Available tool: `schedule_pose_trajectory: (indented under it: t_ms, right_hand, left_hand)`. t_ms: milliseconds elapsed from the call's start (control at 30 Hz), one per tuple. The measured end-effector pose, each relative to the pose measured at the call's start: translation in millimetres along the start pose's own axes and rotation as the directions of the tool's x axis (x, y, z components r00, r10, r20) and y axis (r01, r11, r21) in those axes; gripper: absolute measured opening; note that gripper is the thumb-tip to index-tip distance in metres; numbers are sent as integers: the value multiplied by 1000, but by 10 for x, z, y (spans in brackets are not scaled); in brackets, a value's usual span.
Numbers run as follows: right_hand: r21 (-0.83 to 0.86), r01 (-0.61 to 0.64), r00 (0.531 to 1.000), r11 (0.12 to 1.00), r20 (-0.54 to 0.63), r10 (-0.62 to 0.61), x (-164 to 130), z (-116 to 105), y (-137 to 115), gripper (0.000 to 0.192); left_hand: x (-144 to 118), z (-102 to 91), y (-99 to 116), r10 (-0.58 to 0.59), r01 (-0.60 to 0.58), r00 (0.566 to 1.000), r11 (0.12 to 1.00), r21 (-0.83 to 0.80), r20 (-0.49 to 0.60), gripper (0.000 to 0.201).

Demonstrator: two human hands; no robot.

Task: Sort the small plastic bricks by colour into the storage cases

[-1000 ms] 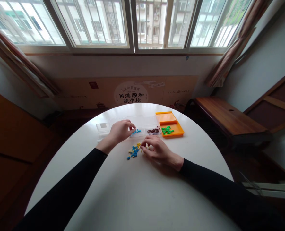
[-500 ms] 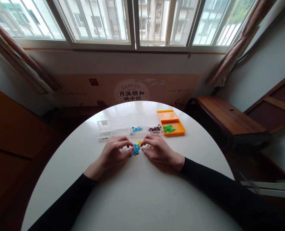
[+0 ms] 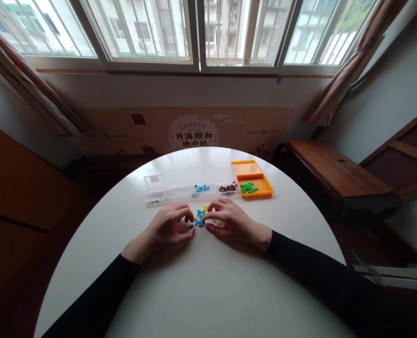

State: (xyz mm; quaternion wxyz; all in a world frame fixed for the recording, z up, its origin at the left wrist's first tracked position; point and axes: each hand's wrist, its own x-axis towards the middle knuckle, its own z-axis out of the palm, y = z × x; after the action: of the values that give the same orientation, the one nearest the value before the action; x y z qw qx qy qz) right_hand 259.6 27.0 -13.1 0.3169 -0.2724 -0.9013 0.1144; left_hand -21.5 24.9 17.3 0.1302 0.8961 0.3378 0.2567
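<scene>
A small pile of tiny blue building bricks (image 3: 199,217), mixed with yellow ones (image 3: 205,208), lies on the white table between my hands. My left hand (image 3: 169,225) is at the pile's left edge, fingers curled, with a gap between thumb and fingertips. From the right, my right hand (image 3: 235,221) reaches in with its index fingertip and thumb apart, right beside the blue bricks. A few pale pieces show under its palm, partly hidden. I see nothing clearly held in either hand.
Behind the hands stand open clear boxes (image 3: 176,191), one with blue bricks (image 3: 201,188) and one with dark brown bricks (image 3: 228,188). An orange box (image 3: 266,191) holds green bricks (image 3: 248,188). The round table's edge (image 3: 208,148) curves behind them.
The pile has been spread, and more yellow shows among the blue bricks. My left fingertips have drawn slightly left and down; my right index finger has moved in against the pile.
</scene>
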Motion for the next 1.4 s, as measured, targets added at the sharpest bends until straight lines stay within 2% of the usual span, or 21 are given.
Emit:
schedule_pose_trajectory:
  t_ms: [300,400,500,633,833,1033,1200,1400]
  right_hand:
    - [-9,-14,1000,1000,-8,14,-20,18,69,4]
    - [18,-48,998,999,-49,49,-7,12,55,4]
    - [115,-97,987,989,-115,111,6,6,43,5]
    - [250,-149,969,957,-155,192,12,-7,38,7]
    - [336,-170,961,926,-150,231,28,-4,24,8]
    - [381,-164,959,910,-155,238,56,50,43,8]
    - [403,-158,955,901,-169,243,60,56,47,5]
    - [410,-151,956,900,-170,238,65,65,43,3]
  left_hand:
    - [1,28,-65,5,-5,1000,1000,-26,9,4]
    - [-2,45,-74,20,-20,1000,1000,-20,-3,5]
    - [-6,51,-68,33,-33,999,999,-12,-18,6]
    - [14,84,-27,31,-30,995,999,20,-93,4]
    - [97,236,83,5,16,966,997,79,-260,7]
    - [122,351,101,50,-25,949,996,84,-312,6]
    - [122,354,91,60,-27,926,995,95,-372,6]
    - [129,354,98,98,-59,924,992,116,-369,4]
